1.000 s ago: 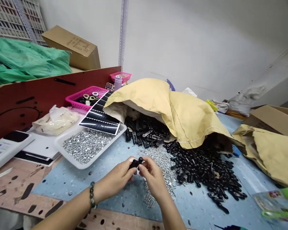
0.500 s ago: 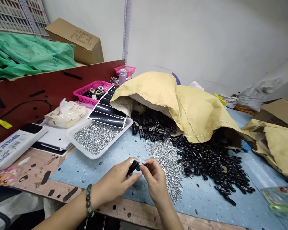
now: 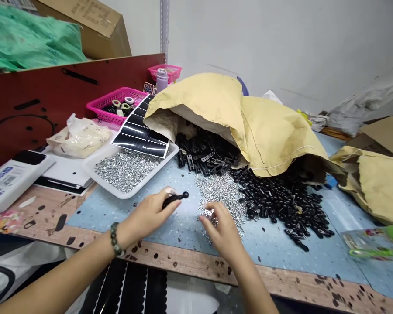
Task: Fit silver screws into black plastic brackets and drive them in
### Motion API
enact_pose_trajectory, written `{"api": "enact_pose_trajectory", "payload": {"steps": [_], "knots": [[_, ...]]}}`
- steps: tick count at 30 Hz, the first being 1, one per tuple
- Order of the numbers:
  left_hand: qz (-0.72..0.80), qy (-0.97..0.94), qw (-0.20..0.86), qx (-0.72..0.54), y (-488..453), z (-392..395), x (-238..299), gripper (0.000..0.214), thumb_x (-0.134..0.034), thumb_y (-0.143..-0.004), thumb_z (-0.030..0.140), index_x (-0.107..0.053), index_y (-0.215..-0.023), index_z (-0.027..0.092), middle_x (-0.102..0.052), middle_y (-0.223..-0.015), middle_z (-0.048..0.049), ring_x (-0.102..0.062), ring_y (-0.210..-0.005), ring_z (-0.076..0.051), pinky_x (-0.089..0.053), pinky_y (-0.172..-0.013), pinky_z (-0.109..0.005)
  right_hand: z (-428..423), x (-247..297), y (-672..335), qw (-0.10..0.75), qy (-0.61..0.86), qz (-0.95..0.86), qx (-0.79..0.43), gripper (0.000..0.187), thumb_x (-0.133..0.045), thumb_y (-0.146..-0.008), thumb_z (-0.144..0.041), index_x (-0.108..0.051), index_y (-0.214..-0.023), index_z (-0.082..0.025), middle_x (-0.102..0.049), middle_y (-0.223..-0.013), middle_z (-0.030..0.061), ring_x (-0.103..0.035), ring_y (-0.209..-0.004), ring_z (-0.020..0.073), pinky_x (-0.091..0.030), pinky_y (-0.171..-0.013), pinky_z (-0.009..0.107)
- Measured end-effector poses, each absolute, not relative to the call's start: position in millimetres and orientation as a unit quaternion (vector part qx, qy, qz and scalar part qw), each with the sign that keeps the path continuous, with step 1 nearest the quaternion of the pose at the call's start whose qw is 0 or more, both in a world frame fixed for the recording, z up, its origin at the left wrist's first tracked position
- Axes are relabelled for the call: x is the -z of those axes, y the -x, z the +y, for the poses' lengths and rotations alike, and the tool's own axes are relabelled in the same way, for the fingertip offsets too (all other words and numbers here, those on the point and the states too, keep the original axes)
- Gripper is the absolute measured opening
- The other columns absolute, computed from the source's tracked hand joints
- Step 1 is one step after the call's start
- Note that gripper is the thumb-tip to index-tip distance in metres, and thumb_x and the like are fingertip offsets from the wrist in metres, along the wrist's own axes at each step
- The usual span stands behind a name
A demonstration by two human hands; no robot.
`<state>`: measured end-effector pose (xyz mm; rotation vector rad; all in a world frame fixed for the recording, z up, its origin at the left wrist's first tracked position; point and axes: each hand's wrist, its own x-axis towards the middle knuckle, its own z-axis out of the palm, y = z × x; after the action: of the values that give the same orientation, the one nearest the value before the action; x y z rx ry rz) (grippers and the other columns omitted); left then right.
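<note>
Workroom counter (image 3: 183,261), topped by a speckled blue mat (image 3: 275,248), is being worked at from its near edge. The left hand (image 3: 149,213) is being held above the mat, its fingers (image 3: 166,196) closed around a black plastic part (image 3: 174,199), a slim stem with a round knob at the end, which is being pointed toward 3 o'clock. A beaded bracelet (image 3: 115,240) is being worn on that wrist. The right hand (image 3: 224,231) is being kept low at the near end of a scatter of silver screws (image 3: 221,192), its fingers (image 3: 209,220) curled down and touching them; whether a screw is being pinched cannot be told.

Reckoned from the hands, with 12 o'clock straight ahead: flat black plastic links (image 3: 206,155) are being left spilled at 12 o'clock, partly under a yellow paper sack (image 3: 236,122). Black knobbed parts (image 3: 281,205) are being left heaped at 2 o'clock, beside the screws. A white tray (image 3: 108,185) of small silver hardware (image 3: 126,170) is being kept at 10 o'clock, with a black striped sheet (image 3: 140,131) lying across its far edge. A pink basket (image 3: 114,102) holding tape rolls (image 3: 124,104) is being kept just beyond, at 11 o'clock, against a red board (image 3: 68,91).
</note>
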<state>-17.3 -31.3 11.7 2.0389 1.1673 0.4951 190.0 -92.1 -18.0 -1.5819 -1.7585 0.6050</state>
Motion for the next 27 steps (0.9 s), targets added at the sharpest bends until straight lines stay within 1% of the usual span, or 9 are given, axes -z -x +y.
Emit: {"api": "enact_pose_trajectory", "payload": {"steps": [2,4,6,10,14,18,22,24,27], "knots": [[0.48,-0.772,0.362,-0.206,23,-28,-8,0.023,-0.04,-0.094,0.042,-0.049,-0.092,0.02,-0.057,-0.07,0.0022,-0.054,-0.062,-0.017,-0.04,-0.059,-0.03,-89,30,-186,0.276,0.619,-0.711,-0.187,0.017,-0.054,-0.085,-0.018,-0.057,-0.1,-0.022,-0.063,-0.094,0.0059,-0.056,-0.087,0.0226,-0.042,-0.079,0.037],[0.467,-0.772,0.373,-0.216,26,-25,-5,0.019,-0.04,-0.093,0.037,-0.048,-0.09,0.02,-0.057,-0.076,0.0013,-0.055,-0.071,-0.019,-0.042,-0.066,-0.032,-84,41,-176,0.246,0.619,-0.724,-0.176,0.019,-0.052,-0.083,-0.012,-0.057,-0.098,-0.022,-0.064,-0.086,0.0045,-0.056,-0.085,0.0228,-0.042,-0.078,0.037],[0.445,-0.775,0.385,-0.229,28,-21,-2,0.017,-0.041,-0.093,0.035,-0.05,-0.091,0.02,-0.057,-0.086,-0.0007,-0.056,-0.081,-0.02,-0.043,-0.073,-0.033,-81,48,-167,0.259,0.612,-0.725,-0.179,0.018,-0.053,-0.084,-0.013,-0.055,-0.099,-0.022,-0.062,-0.084,0.0037,-0.056,-0.082,0.0217,-0.043,-0.076,0.036],[0.436,-0.771,0.389,-0.253,32,-10,2,0.022,-0.045,-0.093,0.034,-0.056,-0.104,0.019,-0.059,-0.101,-0.0042,-0.055,-0.096,-0.022,-0.042,-0.085,-0.037,-87,50,-170,0.322,0.611,-0.698,-0.191,0.017,-0.054,-0.086,-0.021,-0.053,-0.103,-0.021,-0.059,-0.089,0.0049,-0.056,-0.081,0.0199,-0.045,-0.072,0.033],[0.404,-0.783,0.4,-0.253,29,-6,6,0.019,-0.047,-0.093,0.03,-0.059,-0.106,0.021,-0.06,-0.102,-0.003,-0.055,-0.097,-0.021,-0.043,-0.087,-0.036,-99,45,-182,0.34,0.617,-0.681,-0.2,0.017,-0.05,-0.088,-0.019,-0.053,-0.104,-0.021,-0.06,-0.086,0.0038,-0.058,-0.081,0.0191,-0.047,-0.074,0.033],[0.329,-0.836,0.393,-0.197,16,-15,14,0.017,-0.049,-0.094,0.024,-0.062,-0.105,0.024,-0.06,-0.099,-0.0027,-0.055,-0.096,-0.02,-0.045,-0.085,-0.034,-107,40,-180,0.379,0.617,-0.665,-0.182,0.02,-0.05,-0.09,-0.022,-0.051,-0.11,-0.022,-0.061,-0.092,0.0052,-0.059,-0.082,0.0186,-0.048,-0.074,0.032],[0.285,-0.887,0.337,-0.14,6,-21,27,0.017,-0.051,-0.093,0.019,-0.064,-0.103,0.024,-0.061,-0.097,-0.0035,-0.054,-0.094,-0.021,-0.043,-0.085,-0.036,-111,42,-175,0.348,0.584,-0.711,-0.178,0.015,-0.049,-0.091,-0.017,-0.057,-0.104,-0.023,-0.062,-0.095,0.0059,-0.058,-0.089,0.0199,-0.048,-0.078,0.033],[0.272,-0.898,0.32,-0.132,7,-19,30,0.018,-0.052,-0.093,0.017,-0.064,-0.104,0.024,-0.06,-0.098,-0.0035,-0.053,-0.094,-0.021,-0.043,-0.085,-0.036,-111,45,-172,0.337,0.567,-0.733,-0.164,0.017,-0.046,-0.092,-0.014,-0.06,-0.1,-0.023,-0.064,-0.092,0.0052,-0.058,-0.088,0.0198,-0.048,-0.077,0.034],[0.26,-0.905,0.312,-0.123,13,-13,31,0.018,-0.054,-0.092,0.017,-0.062,-0.107,0.024,-0.058,-0.099,-0.0032,-0.053,-0.095,-0.021,-0.043,-0.086,-0.036,-107,50,-169,0.348,0.558,-0.742,-0.128,0.019,-0.045,-0.094,-0.014,-0.061,-0.1,-0.02,-0.064,-0.09,0.0062,-0.057,-0.084,0.02,-0.048,-0.074,0.034]]}}
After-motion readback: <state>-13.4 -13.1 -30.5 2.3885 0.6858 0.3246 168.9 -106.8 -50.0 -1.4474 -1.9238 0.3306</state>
